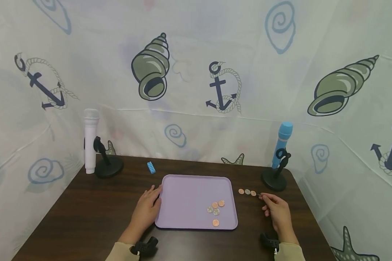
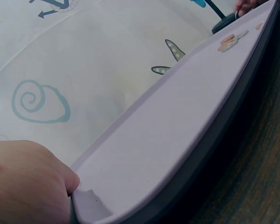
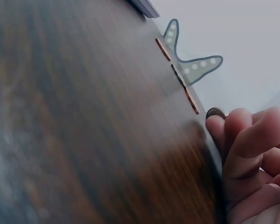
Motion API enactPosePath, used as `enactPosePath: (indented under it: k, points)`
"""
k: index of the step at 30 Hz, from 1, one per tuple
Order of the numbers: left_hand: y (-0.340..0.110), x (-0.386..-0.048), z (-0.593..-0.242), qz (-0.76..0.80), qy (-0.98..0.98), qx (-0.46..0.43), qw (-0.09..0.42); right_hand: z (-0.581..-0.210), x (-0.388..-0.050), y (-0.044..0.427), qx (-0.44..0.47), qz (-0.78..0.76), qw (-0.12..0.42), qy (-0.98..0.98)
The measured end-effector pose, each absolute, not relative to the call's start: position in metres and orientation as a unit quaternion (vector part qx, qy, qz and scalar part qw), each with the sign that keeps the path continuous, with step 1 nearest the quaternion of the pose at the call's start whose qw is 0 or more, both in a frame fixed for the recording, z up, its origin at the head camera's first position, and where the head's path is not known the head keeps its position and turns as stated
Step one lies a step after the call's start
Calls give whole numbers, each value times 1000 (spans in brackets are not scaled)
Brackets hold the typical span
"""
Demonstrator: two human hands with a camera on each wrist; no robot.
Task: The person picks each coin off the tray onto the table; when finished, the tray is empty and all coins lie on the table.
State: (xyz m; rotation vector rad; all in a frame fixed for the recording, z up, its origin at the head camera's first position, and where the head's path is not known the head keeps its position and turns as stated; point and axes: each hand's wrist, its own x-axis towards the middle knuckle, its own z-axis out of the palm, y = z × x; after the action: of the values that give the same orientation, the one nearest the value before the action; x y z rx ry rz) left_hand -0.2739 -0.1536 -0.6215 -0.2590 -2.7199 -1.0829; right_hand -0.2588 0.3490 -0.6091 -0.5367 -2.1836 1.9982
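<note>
A lilac tray point(image 1: 183, 203) lies on the table, with several copper and silver coins point(image 1: 216, 223) on its right half. Right of it, three coins point(image 1: 247, 191) lie in a row, copper, silver, copper. At the row's right end my right hand point(image 1: 277, 214) pinches a coin point(image 3: 215, 112) between thumb and finger, close to the tabletop. My left hand point(image 1: 145, 210) rests against the tray's left edge, fingers fairly straight; in the left wrist view the hand point(image 2: 27, 182) touches the tray's rim point(image 2: 130, 109).
A white microphone point(image 1: 91, 141) stands by a black stand point(image 1: 108, 166) at the back left. A blue microphone point(image 1: 282, 139) with another black stand point(image 1: 274, 179) is at the back right. A small blue brick point(image 1: 151, 167) lies behind the tray. Patterned cloth point(image 1: 189, 137) hangs behind.
</note>
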Motion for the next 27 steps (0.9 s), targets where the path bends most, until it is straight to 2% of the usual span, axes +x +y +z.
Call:
enactPosePath:
  k: [9,21,27]
  points:
    - [-153,-275,-619,-371,-924,-68,60,-605,-259,348,-182,616,39,-766]
    - [-155,-275,-622,-367,-924,-73,79,-603,-259,347,-146,563,4,-814]
    - [-156,-274,-622,-372,-923,-70,65,-605,-259,347,-160,575,19,-802]
